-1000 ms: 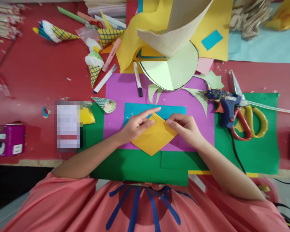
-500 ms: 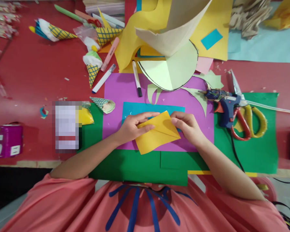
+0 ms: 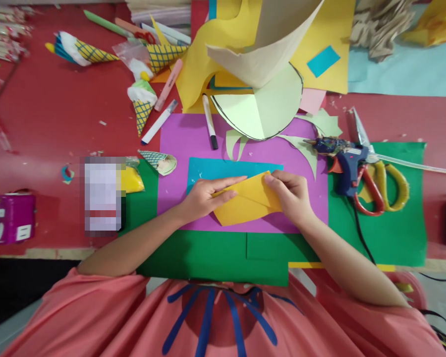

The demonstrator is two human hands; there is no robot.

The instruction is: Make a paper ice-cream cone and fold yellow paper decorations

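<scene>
A piece of yellow paper (image 3: pixel 245 202), with a fold line across it, is held between both hands over the purple sheet (image 3: pixel 297 163). My left hand (image 3: pixel 207 197) pinches its left end, the thumb on top and the fingers along the back edge. At the upper right corner, my right hand (image 3: pixel 290 192) grips it between thumb and bent fingers. Just behind the hands lies a blue paper strip (image 3: pixel 223 167). Farther back, a pale green half-round paper (image 3: pixel 260 114) with a dark drawn edge rests near a black-capped marker (image 3: pixel 210 121).
On the right, a hot glue gun (image 3: pixel 347 161) lies across scissors (image 3: pixel 392 186) on green sheets (image 3: pixel 405 238). Small patterned paper cones (image 3: pixel 143 106) and pens (image 3: pixel 159 121) sit at the left. A beige curved sheet (image 3: pixel 263 59) stands up at the back.
The yellow paper has turned slightly flatter and its lower edge has risen. My right hand has shifted a little right and now covers more of the paper's right end.
</scene>
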